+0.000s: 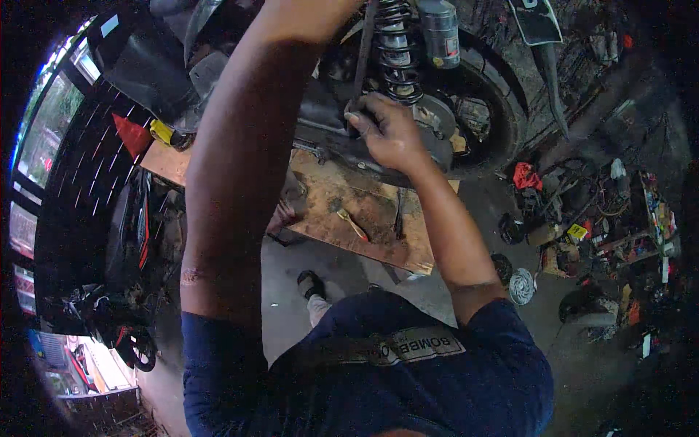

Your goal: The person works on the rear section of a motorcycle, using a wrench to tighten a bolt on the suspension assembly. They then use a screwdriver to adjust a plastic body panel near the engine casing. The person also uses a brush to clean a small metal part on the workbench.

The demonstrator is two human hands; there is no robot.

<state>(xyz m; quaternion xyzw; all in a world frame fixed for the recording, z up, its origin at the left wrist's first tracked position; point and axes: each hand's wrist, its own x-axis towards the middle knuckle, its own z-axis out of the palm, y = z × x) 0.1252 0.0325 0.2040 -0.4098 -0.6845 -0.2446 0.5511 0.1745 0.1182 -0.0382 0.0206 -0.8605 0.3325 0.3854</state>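
Note:
My left arm rises across the view, and my left hand [317,16] is cut off by the top edge, its fingers out of sight. My right hand [386,131] has curled fingers round the lower end of a long dark bar [362,62], beside the black coil spring [397,54] of a scooter's rear shock. A silver canister [439,36] stands right of the spring, above the rear tyre [502,95]. The scooter's black lower casing [320,116] is just left of my right hand.
A wooden bench [386,240] under the scooter holds a brush [349,222] and dark tools. Parts and a red cloth [526,175] clutter the floor at right, near a silver disc [521,286]. A red object [129,135] and a parked motorbike [131,349] are at left.

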